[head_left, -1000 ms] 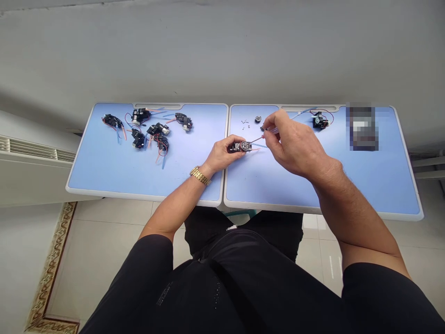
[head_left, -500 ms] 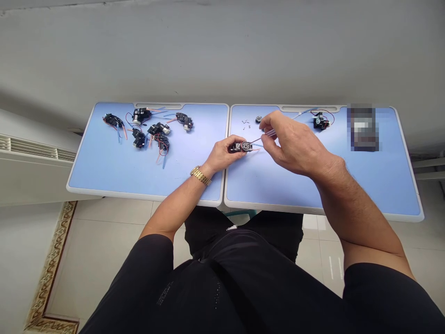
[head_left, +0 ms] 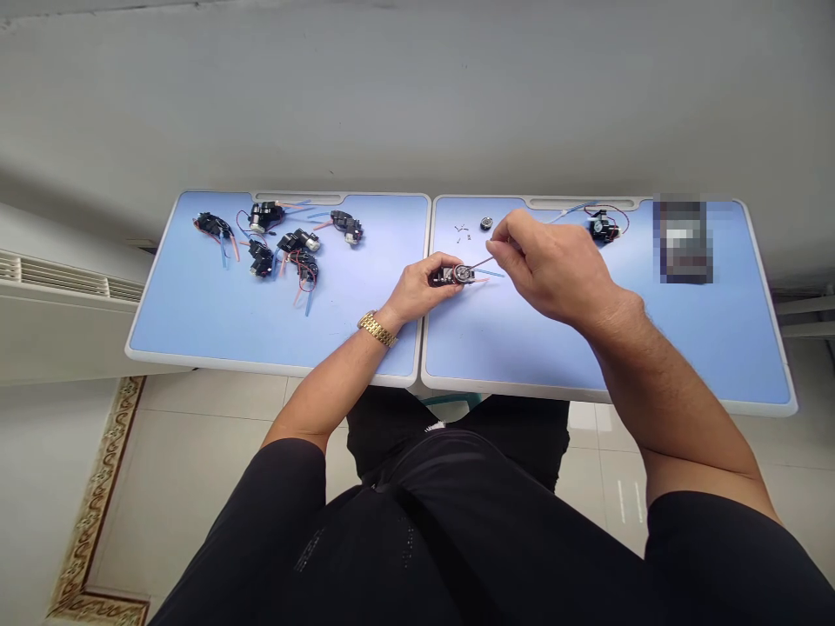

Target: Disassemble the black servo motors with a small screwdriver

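Note:
My left hand (head_left: pixel 423 289) is closed around a small black pump-like unit (head_left: pixel 452 276) with a round end and blue and pink tubes, holding it on the right table near the seam. In my right hand (head_left: pixel 551 269) is a screwdriver (head_left: pixel 480 263), its handle mostly hidden by the closed fingers. The shaft slants down to the left, its tip at the round end of the unit. Beyond the hands lie several small screws (head_left: pixel 462 232) and a round black part (head_left: pixel 486 223).
Several similar black units (head_left: pixel 297 241) with wires and tubes lie on the left table (head_left: pixel 196 322). Another black unit (head_left: pixel 604 228) with red wires sits at the back of the right table (head_left: pixel 704 348). Farther right is a blurred dark rectangular object (head_left: pixel 684 243). A wall stands behind.
My right hand has turned slightly, its fingers now curled more tightly over the screwdriver handle. The left hand and the unit it holds stay in place.

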`<action>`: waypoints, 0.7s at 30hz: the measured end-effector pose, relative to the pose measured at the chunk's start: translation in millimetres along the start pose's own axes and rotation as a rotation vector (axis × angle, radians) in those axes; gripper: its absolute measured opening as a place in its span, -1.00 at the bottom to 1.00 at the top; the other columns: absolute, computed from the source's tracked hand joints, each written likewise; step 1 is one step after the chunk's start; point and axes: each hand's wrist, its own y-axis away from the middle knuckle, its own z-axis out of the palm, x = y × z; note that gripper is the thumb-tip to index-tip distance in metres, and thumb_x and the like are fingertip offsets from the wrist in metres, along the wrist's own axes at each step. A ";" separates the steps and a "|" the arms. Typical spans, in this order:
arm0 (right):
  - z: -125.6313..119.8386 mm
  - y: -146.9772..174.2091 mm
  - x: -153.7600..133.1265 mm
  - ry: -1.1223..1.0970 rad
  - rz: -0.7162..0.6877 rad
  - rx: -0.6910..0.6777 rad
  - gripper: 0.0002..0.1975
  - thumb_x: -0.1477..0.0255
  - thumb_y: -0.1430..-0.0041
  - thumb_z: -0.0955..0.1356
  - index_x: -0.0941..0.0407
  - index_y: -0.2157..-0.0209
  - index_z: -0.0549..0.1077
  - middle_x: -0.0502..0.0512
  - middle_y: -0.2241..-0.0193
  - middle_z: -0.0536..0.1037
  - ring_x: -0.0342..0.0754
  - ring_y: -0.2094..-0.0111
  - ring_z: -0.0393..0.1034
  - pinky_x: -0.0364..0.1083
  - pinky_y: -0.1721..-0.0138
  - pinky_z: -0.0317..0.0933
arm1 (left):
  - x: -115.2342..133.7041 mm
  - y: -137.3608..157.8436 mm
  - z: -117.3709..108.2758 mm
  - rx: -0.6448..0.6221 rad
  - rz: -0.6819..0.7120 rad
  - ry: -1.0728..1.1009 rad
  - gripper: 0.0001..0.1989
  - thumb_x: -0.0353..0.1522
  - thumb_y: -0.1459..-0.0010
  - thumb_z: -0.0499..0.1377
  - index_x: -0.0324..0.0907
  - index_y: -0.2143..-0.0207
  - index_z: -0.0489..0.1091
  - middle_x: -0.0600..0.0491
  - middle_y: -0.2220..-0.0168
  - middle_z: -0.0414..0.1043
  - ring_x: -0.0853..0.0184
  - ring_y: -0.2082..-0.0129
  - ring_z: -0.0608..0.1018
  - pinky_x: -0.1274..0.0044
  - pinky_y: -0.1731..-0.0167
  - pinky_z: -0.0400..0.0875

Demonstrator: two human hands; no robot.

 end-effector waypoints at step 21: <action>-0.8 4.1 2.8 -0.133 -0.088 0.141 -0.79 0.49 -0.36 0.33 0.05 0.09 0.60 0.11 0.20 0.74 0.09 0.24 0.63 0.08 0.17 0.43 | -1.5 -0.6 1.2 0.008 -0.011 0.036 -0.67 -0.33 -0.20 0.46 -0.11 -0.03 0.63 0.03 0.07 0.68 0.30 0.14 0.61 0.42 0.06 0.48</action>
